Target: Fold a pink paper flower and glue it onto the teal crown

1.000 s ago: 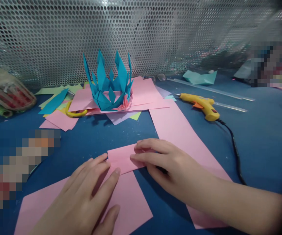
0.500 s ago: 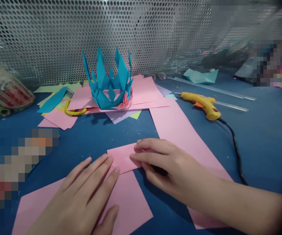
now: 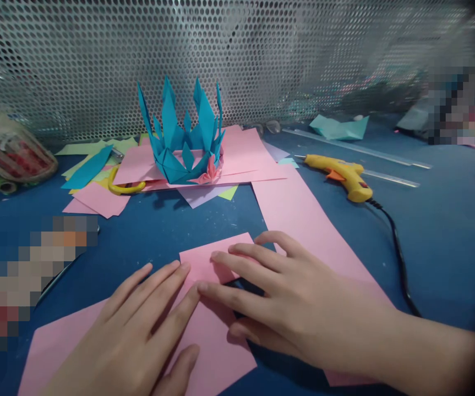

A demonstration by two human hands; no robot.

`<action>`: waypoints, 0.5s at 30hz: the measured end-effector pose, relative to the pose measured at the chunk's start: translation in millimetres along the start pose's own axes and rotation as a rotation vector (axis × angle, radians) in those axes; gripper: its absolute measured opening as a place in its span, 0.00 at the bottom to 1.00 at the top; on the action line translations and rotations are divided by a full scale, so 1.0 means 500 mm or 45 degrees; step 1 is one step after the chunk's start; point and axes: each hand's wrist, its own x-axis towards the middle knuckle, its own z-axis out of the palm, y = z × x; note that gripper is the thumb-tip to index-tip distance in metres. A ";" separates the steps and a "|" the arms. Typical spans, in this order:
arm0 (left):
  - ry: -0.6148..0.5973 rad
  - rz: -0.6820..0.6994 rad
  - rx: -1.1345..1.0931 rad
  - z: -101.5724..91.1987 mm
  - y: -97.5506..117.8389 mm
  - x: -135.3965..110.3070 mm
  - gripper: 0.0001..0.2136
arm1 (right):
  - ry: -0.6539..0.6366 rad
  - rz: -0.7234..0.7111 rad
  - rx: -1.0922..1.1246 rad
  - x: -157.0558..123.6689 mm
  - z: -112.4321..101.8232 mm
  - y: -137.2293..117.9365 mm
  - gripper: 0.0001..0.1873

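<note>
A small folded piece of pink paper lies at the middle front, overlapping a larger pink sheet. My left hand rests flat, its fingertips on the folded paper's left end and its palm over the larger sheet. My right hand is spread, with its fingertips on the folded paper's right part and lower edge. The two index fingertips meet near that edge. Both hands are open, and neither grips anything. Part of each sheet is hidden under the hands.
A blue paper crown stands at the back on pink sheets. A yellow glue gun with a black cord and clear glue sticks lie to the right. A long pink strip runs beside my right hand. A plastic jar is at left.
My right hand has opened from a closer finger position and spread over the folded paper, its index finger moving left to the lower edge. My left hand has hardly moved.
</note>
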 end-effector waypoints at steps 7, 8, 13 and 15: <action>-0.067 0.001 -0.021 -0.005 -0.001 0.006 0.25 | -0.043 0.041 0.006 -0.001 0.000 0.001 0.18; -0.064 -0.002 -0.021 -0.005 -0.001 0.006 0.26 | -0.043 0.047 0.010 -0.001 0.000 0.001 0.18; -0.076 0.005 0.004 -0.010 -0.002 0.002 0.25 | -0.046 0.058 0.023 -0.003 0.001 0.002 0.18; -0.095 0.017 0.015 -0.012 -0.001 0.003 0.24 | -0.055 0.060 0.017 -0.003 0.001 0.002 0.18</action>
